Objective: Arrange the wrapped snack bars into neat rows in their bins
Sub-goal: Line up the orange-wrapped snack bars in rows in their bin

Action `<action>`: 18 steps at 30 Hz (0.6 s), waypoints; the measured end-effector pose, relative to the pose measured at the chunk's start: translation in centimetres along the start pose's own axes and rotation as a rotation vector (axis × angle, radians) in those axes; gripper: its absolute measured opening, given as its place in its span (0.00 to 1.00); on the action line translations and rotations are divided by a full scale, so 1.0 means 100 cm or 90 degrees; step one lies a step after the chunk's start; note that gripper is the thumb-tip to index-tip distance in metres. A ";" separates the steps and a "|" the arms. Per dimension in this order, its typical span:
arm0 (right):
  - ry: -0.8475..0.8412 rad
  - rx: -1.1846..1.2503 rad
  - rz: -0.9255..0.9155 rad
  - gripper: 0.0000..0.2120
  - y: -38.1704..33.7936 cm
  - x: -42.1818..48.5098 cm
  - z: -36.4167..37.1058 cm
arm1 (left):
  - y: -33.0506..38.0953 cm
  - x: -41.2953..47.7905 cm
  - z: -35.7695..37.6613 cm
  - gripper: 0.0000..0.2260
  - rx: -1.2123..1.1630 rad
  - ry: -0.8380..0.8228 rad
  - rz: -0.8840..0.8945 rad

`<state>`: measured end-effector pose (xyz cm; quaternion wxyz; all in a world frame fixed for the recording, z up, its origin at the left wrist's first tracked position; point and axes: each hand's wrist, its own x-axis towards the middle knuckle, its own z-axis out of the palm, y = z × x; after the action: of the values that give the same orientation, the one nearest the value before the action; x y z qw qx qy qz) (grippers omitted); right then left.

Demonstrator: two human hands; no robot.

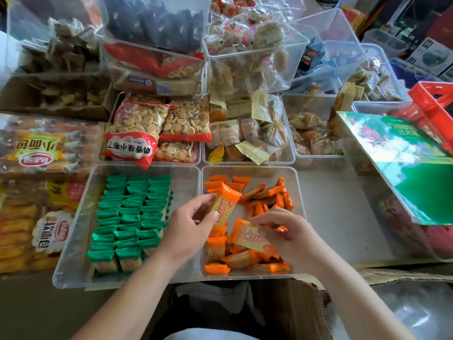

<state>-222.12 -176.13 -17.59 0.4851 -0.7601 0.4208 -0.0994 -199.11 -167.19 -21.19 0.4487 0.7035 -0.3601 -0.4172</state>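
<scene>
Pinching one orange bar [224, 204] between thumb and fingers of the left hand [188, 224], raised over the middle of the clear bin [250, 168], probably to turn it the right way before laying it down. Gripping a second orange bar [250, 239] flat in the right hand [291, 231], low over the near half, likely next in line for a row. Left to sort: loose orange bars [267, 192] lying crosswise along the far and right edges and in the near corners. Done already, judging by looks: green bars [132, 212] packed in three tidy rows toward the left side of the neighbouring bin [73, 231], a pattern worth copying.
</scene>
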 end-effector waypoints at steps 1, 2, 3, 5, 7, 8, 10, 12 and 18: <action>-0.022 -0.059 -0.034 0.14 -0.003 0.003 -0.005 | 0.002 0.001 -0.001 0.18 0.006 -0.032 0.006; -0.033 -0.105 -0.064 0.13 -0.007 0.007 -0.010 | 0.005 0.001 -0.001 0.19 0.006 -0.074 0.004; -0.031 -0.131 -0.085 0.13 -0.011 0.009 -0.013 | 0.007 0.000 0.000 0.18 0.015 -0.118 0.000; 0.003 -0.145 -0.105 0.16 -0.017 0.015 -0.017 | 0.010 -0.003 0.004 0.18 0.051 -0.186 -0.011; 0.032 -0.143 -0.127 0.19 -0.021 0.019 -0.018 | 0.013 -0.007 0.008 0.16 0.026 -0.226 -0.035; 0.042 -0.153 -0.146 0.20 -0.022 0.021 -0.017 | 0.014 -0.008 0.009 0.14 -0.010 -0.239 -0.053; 0.051 -0.164 -0.170 0.21 -0.021 0.026 -0.013 | 0.016 -0.013 0.012 0.11 -0.074 -0.267 -0.083; 0.064 -0.154 -0.179 0.21 -0.019 0.030 -0.007 | 0.013 -0.015 0.014 0.16 -0.063 -0.277 -0.082; 0.052 -0.019 -0.019 0.26 -0.011 0.030 -0.003 | 0.003 -0.016 0.014 0.22 -0.055 -0.185 -0.051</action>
<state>-219.82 -178.34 -17.33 0.4546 -0.7688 0.4303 -0.1310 -201.09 -166.35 -20.85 0.4046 0.6296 -0.3747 -0.5473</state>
